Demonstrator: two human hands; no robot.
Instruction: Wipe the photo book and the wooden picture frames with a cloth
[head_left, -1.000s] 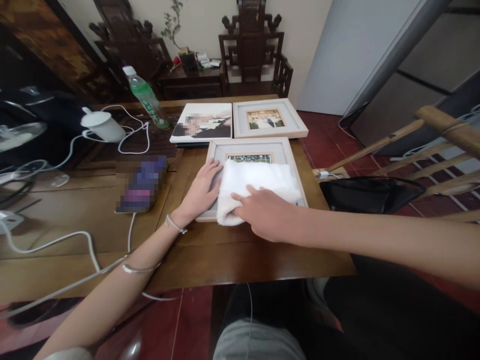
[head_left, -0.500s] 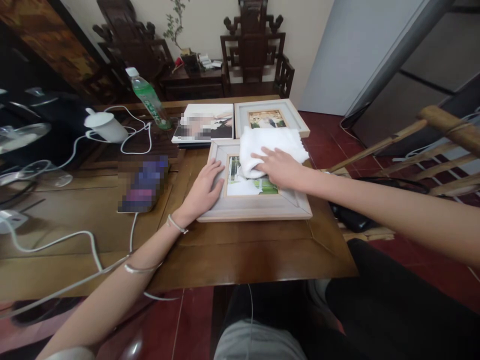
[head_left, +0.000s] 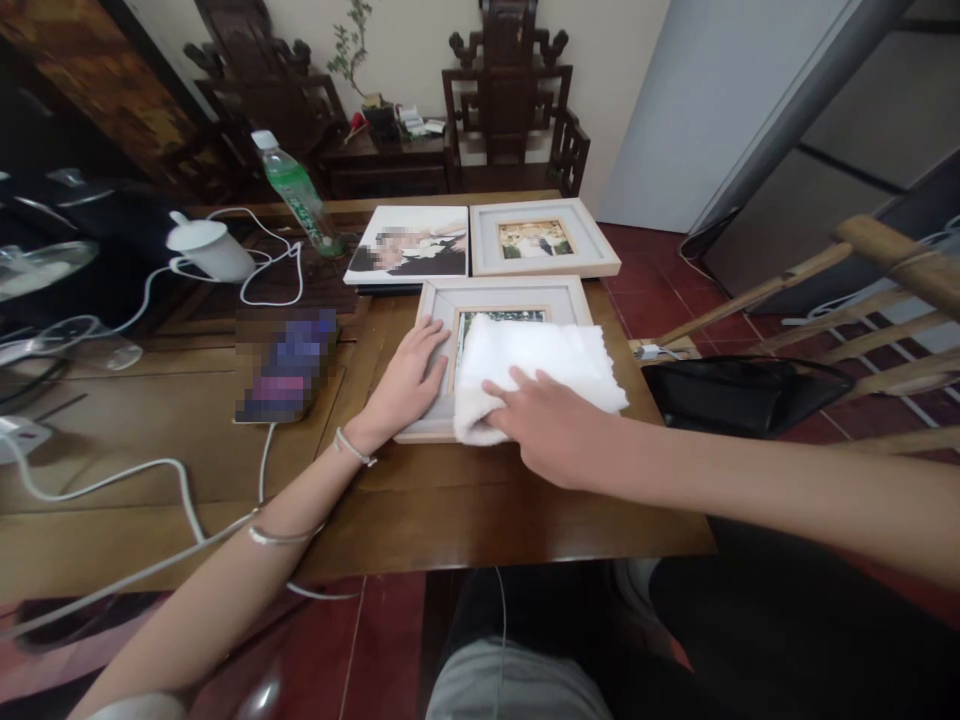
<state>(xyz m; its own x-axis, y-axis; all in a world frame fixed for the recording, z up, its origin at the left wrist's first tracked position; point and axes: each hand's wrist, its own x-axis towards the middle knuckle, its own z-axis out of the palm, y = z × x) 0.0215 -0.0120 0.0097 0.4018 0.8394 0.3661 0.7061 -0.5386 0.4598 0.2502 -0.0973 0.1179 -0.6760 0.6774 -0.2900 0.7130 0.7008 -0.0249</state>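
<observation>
A pale wooden picture frame [head_left: 501, 296] lies flat near the table's front edge. A white cloth [head_left: 536, 360] covers most of its glass. My right hand [head_left: 551, 430] presses down on the cloth's near edge, fingers together over the fabric. My left hand [head_left: 405, 385] lies flat and open on the frame's left border, holding it still. A thin bracelet sits on my left wrist.
Behind lie a second framed photo [head_left: 541, 238] and an unframed print [head_left: 411, 246]. A green bottle [head_left: 294, 194], a white cup [head_left: 208, 250], a phone [head_left: 286, 365] and white cables [head_left: 172, 490] occupy the wooden table [head_left: 480, 510] at left. A black bag [head_left: 739, 395] rests at right.
My right hand drew the white cloth from the frame's far edge back to its near edge. My left hand stayed on the frame's left side.
</observation>
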